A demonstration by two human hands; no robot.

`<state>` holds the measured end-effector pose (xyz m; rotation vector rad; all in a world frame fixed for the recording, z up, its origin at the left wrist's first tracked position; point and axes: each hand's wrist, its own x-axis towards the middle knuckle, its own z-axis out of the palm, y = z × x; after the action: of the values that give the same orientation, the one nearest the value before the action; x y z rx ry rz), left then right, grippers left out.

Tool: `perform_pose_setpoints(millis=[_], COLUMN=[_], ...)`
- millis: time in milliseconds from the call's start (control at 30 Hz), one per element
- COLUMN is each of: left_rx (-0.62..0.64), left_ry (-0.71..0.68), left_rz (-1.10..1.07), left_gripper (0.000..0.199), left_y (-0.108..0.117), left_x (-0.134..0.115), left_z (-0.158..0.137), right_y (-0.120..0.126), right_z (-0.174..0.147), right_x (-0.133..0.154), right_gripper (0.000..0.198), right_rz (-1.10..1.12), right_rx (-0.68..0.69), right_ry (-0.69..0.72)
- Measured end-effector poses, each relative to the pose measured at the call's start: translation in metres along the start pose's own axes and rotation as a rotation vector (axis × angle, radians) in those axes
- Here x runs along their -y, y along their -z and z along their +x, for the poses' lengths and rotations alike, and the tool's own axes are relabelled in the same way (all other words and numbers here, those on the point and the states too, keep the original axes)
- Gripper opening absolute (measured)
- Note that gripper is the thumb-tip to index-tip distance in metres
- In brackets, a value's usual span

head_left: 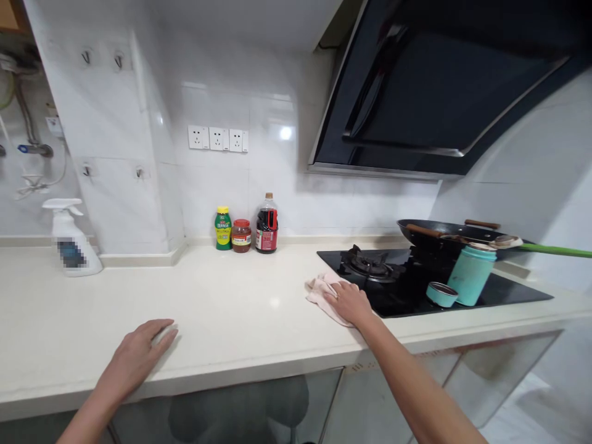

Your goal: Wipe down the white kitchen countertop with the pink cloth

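Head view, right hand [350, 302] outstretched on cloth [320, 290], left hand [137, 356] perhaps touching counter [231, 314]

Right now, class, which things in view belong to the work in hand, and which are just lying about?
In use:
pink cloth, under the right hand
pale counter, which the cloth partly covers

Apparently just lying about:
spray bottle
green bottle
red-lidded jar
dark bottle
wok
turquoise flask

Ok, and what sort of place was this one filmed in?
Most likely a home kitchen: there is a black gas hob with a wok on it, and a dark range hood above.
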<state>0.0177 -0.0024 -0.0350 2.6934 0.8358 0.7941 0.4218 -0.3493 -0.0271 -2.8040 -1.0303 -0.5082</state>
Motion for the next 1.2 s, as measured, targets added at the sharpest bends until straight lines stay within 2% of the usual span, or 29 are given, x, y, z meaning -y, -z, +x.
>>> perform_pose_setpoints(millis=[233,400,467,567,633,700,767,833,933,1033,1200], left_rx=[-0.003,-0.01,-0.02,-0.019,-0.007,-0.001,-0.001,-0.007,-0.012,-0.005,0.023], left_ry=[0.011,-0.034,-0.069,-0.085,-0.087,-0.086,-0.084,-0.083,-0.075,-0.057,-0.061], left_rz=[-0.025,-0.002,0.025,0.048,0.055,0.063,0.069,0.074,0.084,0.095,0.105], left_gripper=[0.057,0.053,0.051,0.05,0.051,0.052,0.052,0.051,0.052,0.053,0.056], left_y=[-0.001,-0.006,-0.007,-0.008,-0.009,-0.01,-0.011,-0.011,-0.009,-0.008,-0.008], left_x=[0.003,0.007,0.007,0.007,0.008,0.01,0.009,0.006,0.0,-0.004,-0.004], left_z=[0.001,0.001,0.001,0.001,0.002,0.003,0.003,0.003,0.003,0.002,0.001], right_y=[0.006,-0.015,-0.025,-0.038,-0.041,-0.04,-0.035,-0.026,-0.006,0.013,0.027], right_z=[-0.077,-0.125,-0.135,-0.14,-0.139,-0.138,-0.135,-0.133,-0.131,-0.13,-0.126], right_x=[-0.04,-0.097,-0.126,-0.167,-0.184,-0.188,-0.179,-0.158,-0.111,-0.048,0.079], right_gripper=[0.038,0.043,0.061,0.081,0.084,0.083,0.079,0.074,0.073,0.074,0.056], right_rz=[-0.124,-0.119,-0.108,-0.152,-0.19,-0.222,-0.278,-0.356,-0.412,-0.327,-0.076], right_rx=[-0.084,-0.231,-0.278,-0.251,-0.234,-0.236,-0.222,-0.202,-0.167,-0.113,-0.115], right_ry=[0.015,0.099,0.136,0.132,0.09,0.03,-0.014,-0.027,0.057,0.215,0.426])
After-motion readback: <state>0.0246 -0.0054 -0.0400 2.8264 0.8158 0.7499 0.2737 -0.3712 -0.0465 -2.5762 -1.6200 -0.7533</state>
